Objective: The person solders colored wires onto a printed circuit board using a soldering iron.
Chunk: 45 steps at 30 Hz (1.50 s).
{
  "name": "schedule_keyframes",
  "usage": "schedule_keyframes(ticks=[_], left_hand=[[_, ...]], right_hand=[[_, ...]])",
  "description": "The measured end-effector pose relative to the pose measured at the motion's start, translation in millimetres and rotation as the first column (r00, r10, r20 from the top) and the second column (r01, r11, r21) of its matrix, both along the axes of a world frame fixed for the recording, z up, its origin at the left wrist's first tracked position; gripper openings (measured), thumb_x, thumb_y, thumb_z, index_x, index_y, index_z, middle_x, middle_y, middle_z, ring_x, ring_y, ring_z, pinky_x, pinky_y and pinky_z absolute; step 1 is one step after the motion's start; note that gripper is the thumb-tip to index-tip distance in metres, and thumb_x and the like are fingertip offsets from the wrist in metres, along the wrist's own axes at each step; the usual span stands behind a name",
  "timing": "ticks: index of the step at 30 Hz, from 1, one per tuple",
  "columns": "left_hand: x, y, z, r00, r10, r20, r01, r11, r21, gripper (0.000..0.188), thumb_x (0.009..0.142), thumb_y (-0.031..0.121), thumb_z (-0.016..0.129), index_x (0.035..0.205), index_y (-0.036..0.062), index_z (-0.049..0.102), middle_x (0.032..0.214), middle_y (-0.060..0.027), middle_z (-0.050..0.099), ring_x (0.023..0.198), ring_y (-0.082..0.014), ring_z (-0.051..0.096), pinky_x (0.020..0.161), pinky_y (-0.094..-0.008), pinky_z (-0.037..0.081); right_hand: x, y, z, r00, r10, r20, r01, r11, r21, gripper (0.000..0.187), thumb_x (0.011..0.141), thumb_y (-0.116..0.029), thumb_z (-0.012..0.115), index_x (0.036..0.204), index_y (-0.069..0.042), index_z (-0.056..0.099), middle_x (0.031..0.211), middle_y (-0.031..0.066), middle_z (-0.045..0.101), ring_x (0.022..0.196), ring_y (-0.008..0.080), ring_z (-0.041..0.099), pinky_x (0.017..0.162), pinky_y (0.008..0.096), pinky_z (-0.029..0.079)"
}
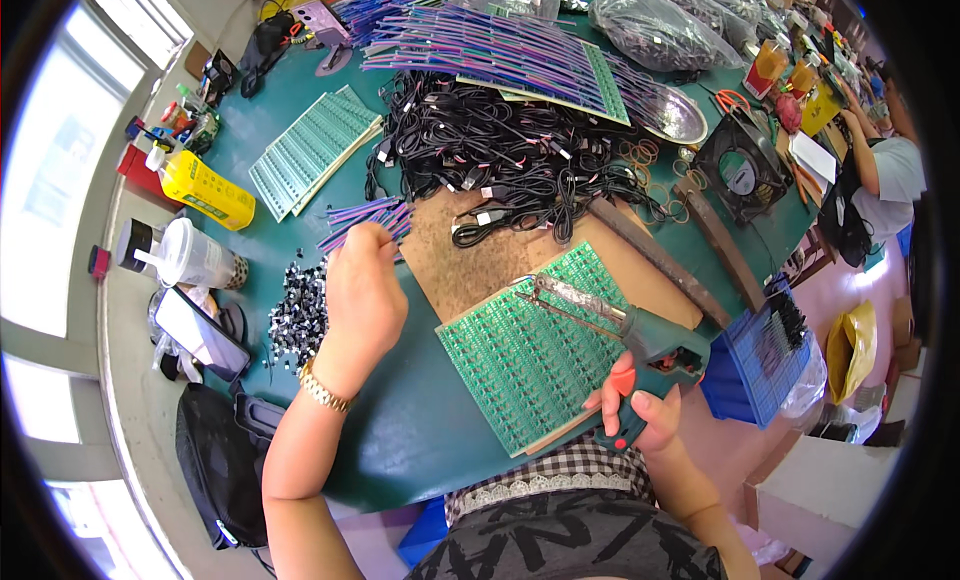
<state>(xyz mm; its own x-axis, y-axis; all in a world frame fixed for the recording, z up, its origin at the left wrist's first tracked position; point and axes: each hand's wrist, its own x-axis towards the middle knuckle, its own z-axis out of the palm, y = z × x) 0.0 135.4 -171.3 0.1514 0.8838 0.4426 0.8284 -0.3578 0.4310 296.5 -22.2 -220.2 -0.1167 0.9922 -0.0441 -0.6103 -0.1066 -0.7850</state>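
Note:
My left hand (367,288) is closed, its fingers curled at the edge of a small bunch of purple and blue wires (345,218). What its fingertips hold, if anything, is hidden behind the hand. A green pistol-shaped soldering gun (660,352) is in my right hand (650,415), which wraps round the handle with a finger by the red trigger. The gun's metal tip points left, over a large green circuit board panel (530,365) with rows of small parts. The panel lies partly on a brown board (460,250). Left of my left wrist is a pile of small black-and-white components (297,315).
Black cables (500,140) are heaped at the back centre, below strips of purple wires (490,60). More green panels (315,145) lie back left. Two metal bars (660,263) and a black fan (740,165) are at right. A yellow bottle (205,190) and phone (203,332) line the left edge.

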Motion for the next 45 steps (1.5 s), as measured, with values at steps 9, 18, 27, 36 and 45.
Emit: schedule_keyframes(ticks=[9,18,27,36,45], left_hand=[[-17.8,-66.8,-14.2,0.984,-0.062,0.168,0.098,0.971,-0.217,0.012,0.081,-0.002,0.070,0.089,0.0006,0.062,0.075,-0.0065,0.057,0.061,-0.0140,0.055,0.056,-0.0262,0.045],[-17.1,-67.8,-32.7,0.928,-0.068,0.365,0.161,0.960,-0.230,0.008,0.077,-0.003,0.071,0.083,0.0020,0.069,0.074,-0.0019,0.060,0.055,-0.0056,0.049,0.049,-0.0209,0.038],[-22.9,-66.2,-32.6,0.908,-0.054,0.416,0.200,0.928,-0.315,0.008,0.075,-0.001,0.073,0.082,0.0031,0.071,0.073,-0.0006,0.060,0.054,-0.0043,0.047,0.048,-0.0194,0.037],[-24.5,-65.8,-33.0,0.907,-0.070,0.415,0.220,0.920,-0.325,0.008,0.075,-0.001,0.072,0.082,0.0025,0.072,0.074,-0.0015,0.061,0.057,-0.0053,0.051,0.049,-0.0196,0.041],[-24.1,-67.2,-33.1,0.908,-0.057,0.415,0.209,0.921,-0.330,0.008,0.074,-0.001,0.072,0.081,0.0026,0.071,0.073,-0.0021,0.061,0.057,-0.0062,0.052,0.049,-0.0200,0.042]], right_hand=[[-9.6,-10.4,18.2,0.965,0.030,0.259,-0.020,0.999,-0.044,0.038,0.088,-0.017,0.060,0.122,-0.003,0.048,0.084,0.0110,0.061,0.069,0.0181,0.063,0.080,0.0414,0.052],[-42.1,-15.9,29.9,0.878,0.337,0.341,-0.311,0.941,-0.129,0.039,0.090,-0.013,0.059,0.127,-0.007,0.047,0.090,0.0122,0.060,0.076,0.0179,0.062,0.075,0.0381,0.052],[-44.8,-20.2,27.7,0.650,0.288,0.703,-0.367,0.929,-0.042,0.032,0.086,-0.010,0.062,0.117,-0.004,0.054,0.087,0.0076,0.061,0.074,0.0151,0.062,0.065,0.0306,0.052],[-51.1,-12.1,41.0,0.398,0.161,0.903,-0.369,0.930,-0.003,0.017,0.073,-0.012,0.069,0.089,-0.008,0.065,0.083,0.0099,0.064,0.064,0.0288,0.062,0.058,0.0364,0.052],[-51.5,-11.5,40.9,0.393,0.223,0.892,-0.359,0.930,-0.074,0.020,0.073,-0.012,0.070,0.092,-0.006,0.066,0.082,0.0111,0.064,0.063,0.0295,0.061,0.057,0.0364,0.051]])
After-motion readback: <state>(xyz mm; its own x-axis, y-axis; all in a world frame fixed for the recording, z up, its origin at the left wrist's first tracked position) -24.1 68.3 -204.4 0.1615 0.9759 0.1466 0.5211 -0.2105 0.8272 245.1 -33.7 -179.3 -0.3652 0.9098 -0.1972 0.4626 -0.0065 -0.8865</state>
